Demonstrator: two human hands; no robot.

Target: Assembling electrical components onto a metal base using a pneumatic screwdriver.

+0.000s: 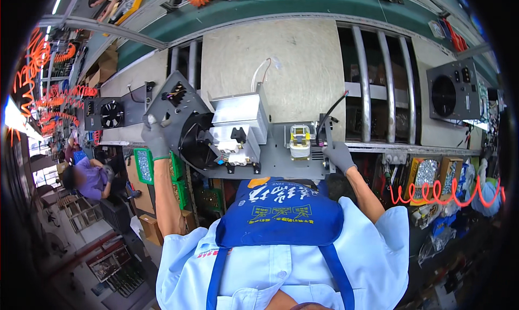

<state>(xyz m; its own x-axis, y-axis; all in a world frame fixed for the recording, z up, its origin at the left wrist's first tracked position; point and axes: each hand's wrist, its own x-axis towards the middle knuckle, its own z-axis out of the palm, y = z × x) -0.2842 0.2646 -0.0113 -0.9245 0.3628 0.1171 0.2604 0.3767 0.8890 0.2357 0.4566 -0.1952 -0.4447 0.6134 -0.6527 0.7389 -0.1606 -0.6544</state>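
Note:
A dark grey metal chassis (278, 168) lies in front of me at the near edge of the work line. It carries a black fan (195, 142), silver finned heat sinks (239, 115) and a transformer with yellow tape (300, 143). My left hand (157, 140), in a grey glove, grips the edge of the tilted left end panel (174, 102). At the chassis's other end, my gloved right hand (339, 156) has its fingers round the right end panel (325, 131). Above that panel a black cable (336, 103) sticks up. Thin wires (267, 69) rise behind the heat sinks.
Behind the chassis lies a pale board (308, 56), with metal rollers (363, 83) to its right. Similar fan units stand left (112, 113) and right (448, 92). Green bins (144, 165) sit below my left forearm. An orange coiled hose (454, 196) hangs right. A person in purple (89, 176) sits far left.

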